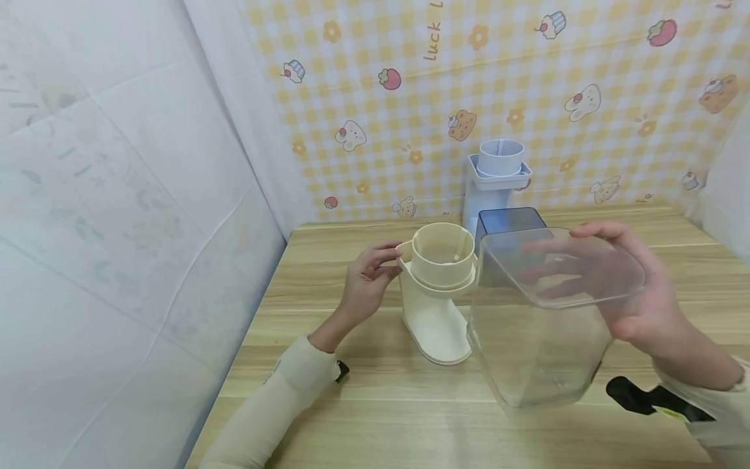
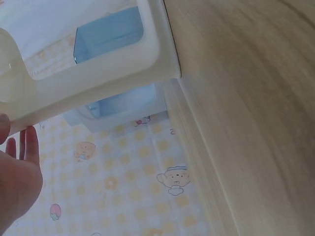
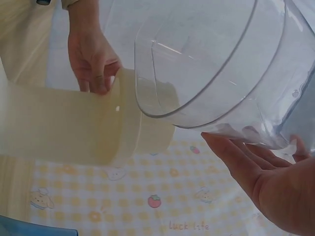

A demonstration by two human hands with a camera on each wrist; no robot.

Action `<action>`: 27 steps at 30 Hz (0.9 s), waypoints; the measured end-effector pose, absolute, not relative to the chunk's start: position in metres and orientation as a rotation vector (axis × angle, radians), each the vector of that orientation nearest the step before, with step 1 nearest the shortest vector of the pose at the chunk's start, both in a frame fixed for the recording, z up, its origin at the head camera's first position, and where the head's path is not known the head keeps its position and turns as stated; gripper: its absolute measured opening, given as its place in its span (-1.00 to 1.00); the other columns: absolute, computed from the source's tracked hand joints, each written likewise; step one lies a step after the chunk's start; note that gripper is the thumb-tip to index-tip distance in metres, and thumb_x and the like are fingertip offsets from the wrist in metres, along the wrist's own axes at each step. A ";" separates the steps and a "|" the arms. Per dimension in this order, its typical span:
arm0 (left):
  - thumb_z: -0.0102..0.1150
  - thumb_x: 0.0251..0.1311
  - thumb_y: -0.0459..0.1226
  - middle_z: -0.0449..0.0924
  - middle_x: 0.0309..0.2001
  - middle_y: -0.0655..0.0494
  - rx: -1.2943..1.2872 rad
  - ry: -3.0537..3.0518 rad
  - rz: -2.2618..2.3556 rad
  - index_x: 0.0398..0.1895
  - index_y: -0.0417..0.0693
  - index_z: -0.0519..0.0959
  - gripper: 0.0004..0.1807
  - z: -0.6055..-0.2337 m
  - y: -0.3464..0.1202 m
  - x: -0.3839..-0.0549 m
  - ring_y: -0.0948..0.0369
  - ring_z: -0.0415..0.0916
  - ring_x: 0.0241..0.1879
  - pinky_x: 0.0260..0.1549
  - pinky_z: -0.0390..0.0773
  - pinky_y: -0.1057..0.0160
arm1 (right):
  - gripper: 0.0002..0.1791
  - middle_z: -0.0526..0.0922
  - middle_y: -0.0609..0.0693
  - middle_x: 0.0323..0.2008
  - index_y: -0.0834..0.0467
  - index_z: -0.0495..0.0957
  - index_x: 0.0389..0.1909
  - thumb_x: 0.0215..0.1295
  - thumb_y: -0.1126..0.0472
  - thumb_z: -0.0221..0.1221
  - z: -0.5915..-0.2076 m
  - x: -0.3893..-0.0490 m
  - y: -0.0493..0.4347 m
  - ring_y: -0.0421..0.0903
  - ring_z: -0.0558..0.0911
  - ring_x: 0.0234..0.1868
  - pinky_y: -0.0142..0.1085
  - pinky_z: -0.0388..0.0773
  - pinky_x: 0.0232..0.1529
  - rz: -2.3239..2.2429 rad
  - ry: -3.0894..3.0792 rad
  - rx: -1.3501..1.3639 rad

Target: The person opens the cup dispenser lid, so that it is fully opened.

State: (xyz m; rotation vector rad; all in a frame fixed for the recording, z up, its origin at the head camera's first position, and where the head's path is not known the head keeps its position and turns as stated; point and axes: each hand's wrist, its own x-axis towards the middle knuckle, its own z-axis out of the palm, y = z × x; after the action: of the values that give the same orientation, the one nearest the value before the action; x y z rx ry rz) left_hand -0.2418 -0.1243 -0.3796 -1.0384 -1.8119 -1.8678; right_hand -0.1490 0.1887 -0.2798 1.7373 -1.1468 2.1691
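A cream plastic dispenser stand with a round collar on top stands upright on the wooden table. My left hand pinches the left edge of its upper rim between thumb and fingers, also visible in the right wrist view. To the right of the stand, my right hand holds a clear plastic container up off the table, tilted. Its fingers spread along the far side, seen through the clear wall, with the thumb on the near side. In the right wrist view the container's edge overlaps the stand's collar; whether they touch I cannot tell.
Behind stands a light blue dispenser stand of similar shape, near the back edge. A translucent dark blue container is in front of it, partly hidden by the clear one. Patterned cloth hangs behind the table; white cloth hangs at left.
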 end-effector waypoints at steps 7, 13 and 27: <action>0.14 0.22 -0.63 0.50 0.12 -0.37 -0.941 -1.924 -1.831 0.13 -0.48 0.46 -0.62 -0.379 -0.121 -0.243 0.06 0.56 0.08 0.00 0.61 0.04 | -0.22 0.42 0.46 0.24 0.48 0.11 0.32 0.22 0.35 0.34 -0.285 -0.149 0.188 0.24 0.58 0.15 -0.09 0.63 -0.01 2.105 -1.265 1.716; 0.18 0.21 -0.33 0.44 0.30 -0.10 -0.879 -2.156 -1.552 0.38 -0.17 0.32 -0.37 -0.377 -0.120 -0.235 -0.05 0.45 0.20 0.00 0.50 -0.14 | -0.27 0.42 0.42 0.26 0.53 0.26 0.21 0.09 0.40 0.42 -0.293 -0.151 0.188 0.18 0.59 0.17 -0.13 0.61 0.03 2.057 -1.368 1.668; 0.15 -0.20 0.56 0.18 0.41 -0.10 -0.738 -2.314 -1.542 0.52 -0.13 -0.02 0.37 -0.371 -0.097 -0.217 -0.06 0.20 0.32 0.14 0.34 -0.19 | -0.24 0.46 0.30 0.28 0.48 0.28 0.24 0.09 0.33 0.45 -0.313 -0.159 0.193 0.07 0.63 0.13 -0.18 0.68 -0.13 1.957 -1.653 1.573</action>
State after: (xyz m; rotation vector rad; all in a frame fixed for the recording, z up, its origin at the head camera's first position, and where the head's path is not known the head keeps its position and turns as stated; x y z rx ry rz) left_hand -0.2172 -0.0970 -0.3712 -0.7382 -2.3136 -1.5419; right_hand -0.1591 0.1928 -0.3134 1.5726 -1.6534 1.9573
